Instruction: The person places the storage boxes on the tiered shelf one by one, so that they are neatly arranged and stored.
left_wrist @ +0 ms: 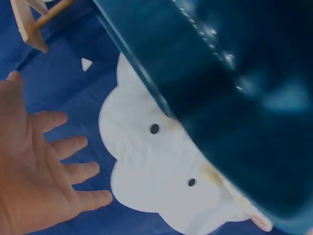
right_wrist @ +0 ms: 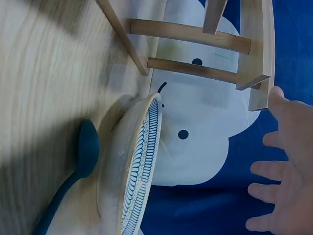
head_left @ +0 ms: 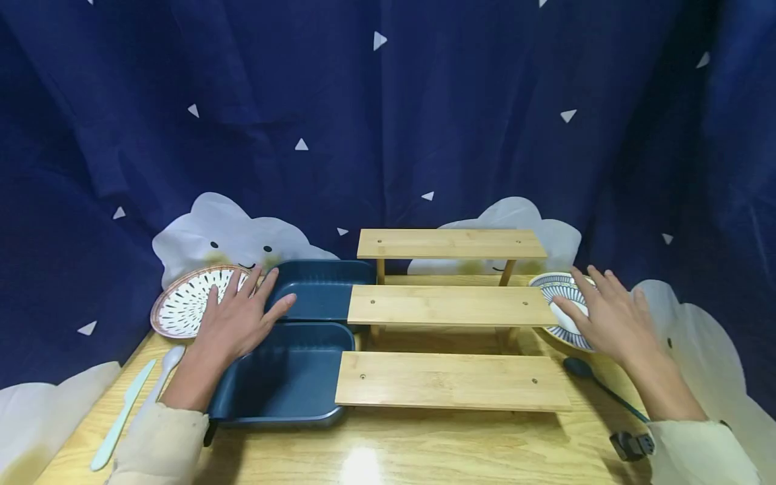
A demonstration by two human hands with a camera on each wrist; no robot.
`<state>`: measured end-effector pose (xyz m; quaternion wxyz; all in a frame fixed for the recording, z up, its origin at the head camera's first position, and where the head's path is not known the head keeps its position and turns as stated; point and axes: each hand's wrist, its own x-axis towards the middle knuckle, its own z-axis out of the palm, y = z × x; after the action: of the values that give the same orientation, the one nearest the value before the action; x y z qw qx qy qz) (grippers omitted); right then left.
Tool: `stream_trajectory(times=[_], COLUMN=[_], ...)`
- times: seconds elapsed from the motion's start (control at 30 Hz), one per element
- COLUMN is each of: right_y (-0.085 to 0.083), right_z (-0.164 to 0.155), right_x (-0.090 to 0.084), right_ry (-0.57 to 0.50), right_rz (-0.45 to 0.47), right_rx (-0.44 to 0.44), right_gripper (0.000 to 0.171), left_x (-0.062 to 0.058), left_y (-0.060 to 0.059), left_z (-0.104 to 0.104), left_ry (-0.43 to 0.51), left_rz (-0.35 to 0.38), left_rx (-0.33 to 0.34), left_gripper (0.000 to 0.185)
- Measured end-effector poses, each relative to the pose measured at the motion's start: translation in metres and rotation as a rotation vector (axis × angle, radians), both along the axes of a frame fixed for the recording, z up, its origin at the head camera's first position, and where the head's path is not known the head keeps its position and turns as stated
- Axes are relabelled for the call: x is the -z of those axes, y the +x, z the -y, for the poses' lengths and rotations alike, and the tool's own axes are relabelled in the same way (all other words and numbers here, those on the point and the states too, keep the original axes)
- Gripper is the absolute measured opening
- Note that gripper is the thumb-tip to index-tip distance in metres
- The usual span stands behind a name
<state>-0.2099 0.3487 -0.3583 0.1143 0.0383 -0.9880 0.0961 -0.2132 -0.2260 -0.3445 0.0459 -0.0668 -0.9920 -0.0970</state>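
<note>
My left hand has its fingers spread and holds nothing; in the head view it overlaps a speckled oval plate and a dark blue two-part tray. The left wrist view shows the hand apart from the tray's side. On the other side, my right hand is spread and bare, overlapping a blue-patterned bowl. The right wrist view has this hand above the bowl, near the end of a three-step wooden rack. A dark teal spoon lies beside the bowl.
The rack's lowest board spans the middle of the wooden table. A mint knife and a grey spoon lie at the left. A small black object sits near the right sleeve. Behind hangs a blue curtain.
</note>
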Motion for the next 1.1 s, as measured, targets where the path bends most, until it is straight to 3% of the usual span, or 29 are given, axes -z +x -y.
stream_trajectory(times=[0.23, 0.37, 0.57, 0.67, 0.87, 1.1], right_y=[0.011, 0.015, 0.021, 0.025, 0.036, 0.043], right_z=[-0.005, -0.007, -0.005, -0.002, 0.002, 0.008], right_x=[0.009, 0.014, 0.019, 0.025, 0.048, 0.062], right_ry=[-0.167, -0.265, -0.432, -0.511, -0.586, -0.618], right_rz=[-0.156, -0.182, -0.093, -0.052, -0.056, 0.003], right_rx=[-0.051, -0.092, -0.138, -0.158, -0.124, -0.122], right_gripper=[0.069, 0.064, 0.062, 0.062, 0.062, 0.063], left_x=[0.006, 0.009, 0.018, 0.022, 0.034, 0.046], left_y=[0.005, 0.007, 0.008, 0.007, 0.005, 0.008], left_z=[0.021, 0.035, 0.054, 0.061, 0.071, 0.076], left_ry=[0.058, 0.095, 0.205, 0.291, 0.461, 0.556], left_rz=[-0.012, -0.053, -0.072, -0.046, 0.031, 0.033], left_rx=[0.004, 0.005, 0.019, 0.023, 0.029, 0.051], left_gripper=[0.086, 0.081, 0.076, 0.078, 0.076, 0.076])
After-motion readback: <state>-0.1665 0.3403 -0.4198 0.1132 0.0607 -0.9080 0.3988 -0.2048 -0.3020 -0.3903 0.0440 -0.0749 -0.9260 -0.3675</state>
